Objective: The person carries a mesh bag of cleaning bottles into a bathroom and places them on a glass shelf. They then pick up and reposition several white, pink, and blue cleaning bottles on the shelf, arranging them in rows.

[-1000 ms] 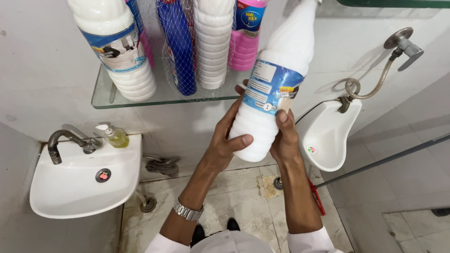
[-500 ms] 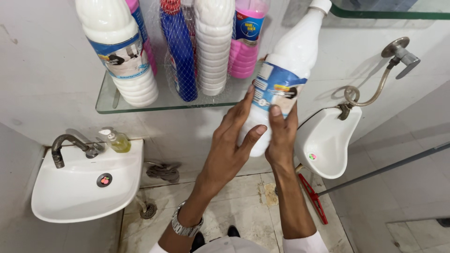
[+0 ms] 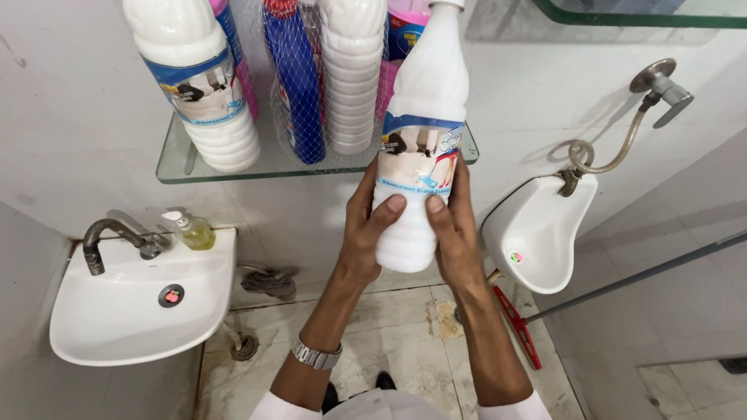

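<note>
The white ribbed bottle (image 3: 416, 148) is held upright just in front of the glass shelf (image 3: 233, 167), clasped at its lower ribbed body by the left hand (image 3: 367, 229) and right hand (image 3: 454, 225), fingers (image 3: 389, 208) wrapped around it; it is judged full, fairly heavy, stiff-walled and smooth, best gripped by the ribs.

You face a glass shelf (image 3: 183, 165) fixed to the white wall. On its left stands a white ribbed bottle (image 3: 204, 85) with a blue label. To the right, a net (image 3: 292, 117) holds a blue bottle (image 3: 296, 85) and a white ribbed bottle (image 3: 352, 70), with a pink bottle (image 3: 401, 39) behind them.
</note>
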